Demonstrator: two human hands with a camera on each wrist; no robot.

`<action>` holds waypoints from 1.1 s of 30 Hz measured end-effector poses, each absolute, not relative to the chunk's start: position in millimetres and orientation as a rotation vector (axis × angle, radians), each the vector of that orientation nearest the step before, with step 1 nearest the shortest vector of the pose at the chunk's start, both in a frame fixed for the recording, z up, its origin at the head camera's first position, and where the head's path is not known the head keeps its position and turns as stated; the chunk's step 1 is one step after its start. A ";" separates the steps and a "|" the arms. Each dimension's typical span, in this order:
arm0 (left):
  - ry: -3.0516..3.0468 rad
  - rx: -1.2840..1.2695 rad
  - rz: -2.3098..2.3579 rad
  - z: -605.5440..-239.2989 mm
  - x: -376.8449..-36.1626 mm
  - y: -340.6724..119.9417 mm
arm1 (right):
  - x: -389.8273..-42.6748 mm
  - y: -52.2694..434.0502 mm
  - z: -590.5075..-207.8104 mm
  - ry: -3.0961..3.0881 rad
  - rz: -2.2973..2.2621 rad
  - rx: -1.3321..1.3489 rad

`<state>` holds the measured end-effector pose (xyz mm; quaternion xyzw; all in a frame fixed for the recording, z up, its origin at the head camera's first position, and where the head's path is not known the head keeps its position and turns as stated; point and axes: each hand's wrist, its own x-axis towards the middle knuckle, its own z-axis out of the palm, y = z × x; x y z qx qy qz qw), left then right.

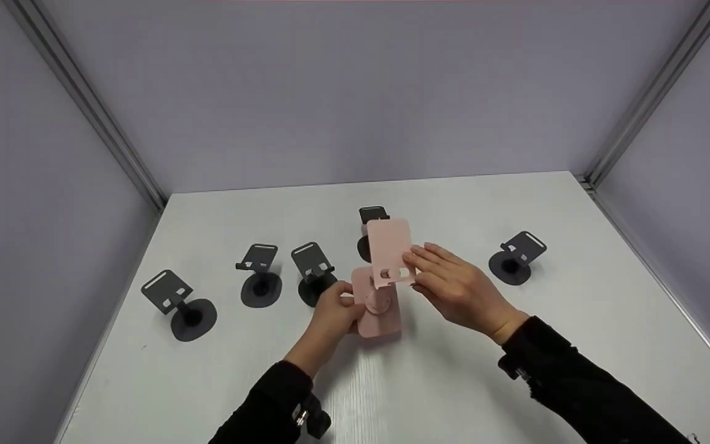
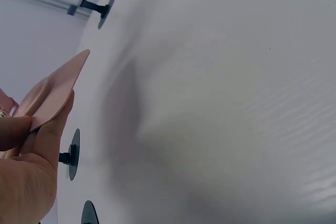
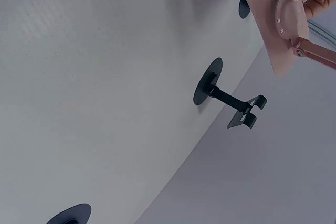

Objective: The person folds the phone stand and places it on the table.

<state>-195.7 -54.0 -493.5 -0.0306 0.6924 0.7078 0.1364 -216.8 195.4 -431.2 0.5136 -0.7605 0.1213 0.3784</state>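
A pink phone stand point(image 1: 389, 243) is held up off the white table in front of me, its slotted upper plate tilted over a flat rounded-rectangle base point(image 1: 381, 327). My left hand point(image 1: 329, 314) pinches the left edge of that base, thumb on top. At the right edge of the upper plate, my right hand point(image 1: 463, 293) grips near the lower corner; the thumb is mostly hidden. In the right wrist view the base point(image 3: 265, 11) shows its round disc and the hinged arm point(image 3: 317, 52). The left wrist view catches the base point(image 2: 60, 93) nearly edge-on between thumb and fingers.
Several black phone stands with round bases stand on the white table point(image 1: 453, 394): one at far left point(image 1: 191, 320), one at right point(image 1: 510, 266), one partly behind the pink stand point(image 1: 372, 214), one close by the left hand point(image 1: 310, 259). Grey walls point(image 1: 361, 92) enclose the table.
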 end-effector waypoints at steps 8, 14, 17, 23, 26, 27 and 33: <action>2.197 -0.082 2.029 -491.0 -198.4 -59.7 | -219.4 201.1 -435.9 -1.986 0.324 1.327; 2.423 -0.038 1.936 -487.4 -201.3 -63.1 | -217.2 203.4 -434.6 -2.006 0.449 1.290; 2.534 0.004 1.874 -485.9 -201.5 -66.5 | -216.4 205.1 -432.5 -2.026 0.523 1.249; 2.693 0.133 1.785 -486.6 -199.3 -72.1 | -216.0 209.2 -431.5 -2.084 0.684 1.128; 2.792 0.255 1.713 -488.2 -197.7 -74.4 | -216.0 210.8 -432.2 -2.131 0.810 1.090; 2.819 0.293 1.697 -488.9 -197.3 -75.1 | -215.7 211.0 -432.2 -2.156 0.857 1.080; 2.926 0.378 1.631 -492.1 -194.2 -78.1 | -214.4 212.0 -431.9 -2.264 1.102 1.026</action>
